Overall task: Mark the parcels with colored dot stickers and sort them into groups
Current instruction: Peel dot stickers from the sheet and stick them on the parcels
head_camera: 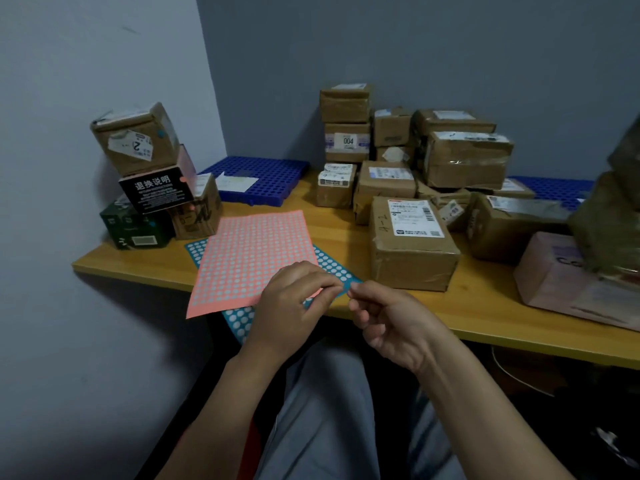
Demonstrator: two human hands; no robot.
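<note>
A pink dot-sticker sheet (249,261) lies on the yellow table (485,306), over a blue dot-sticker sheet (239,320) that sticks out past the front edge. My left hand (294,306) and my right hand (388,320) meet at the blue sheet's right corner (348,287), fingertips pinching it from both sides. A brown parcel with a white label (412,244) sits just behind my right hand. Whether a single dot is between my fingers cannot be made out.
Several brown parcels (464,157) are piled at the back against the wall. A leaning stack of boxes (152,171) stands at the left corner. Blue perforated trays (256,178) lie behind. A pink parcel (571,282) and a blurred package fill the right edge.
</note>
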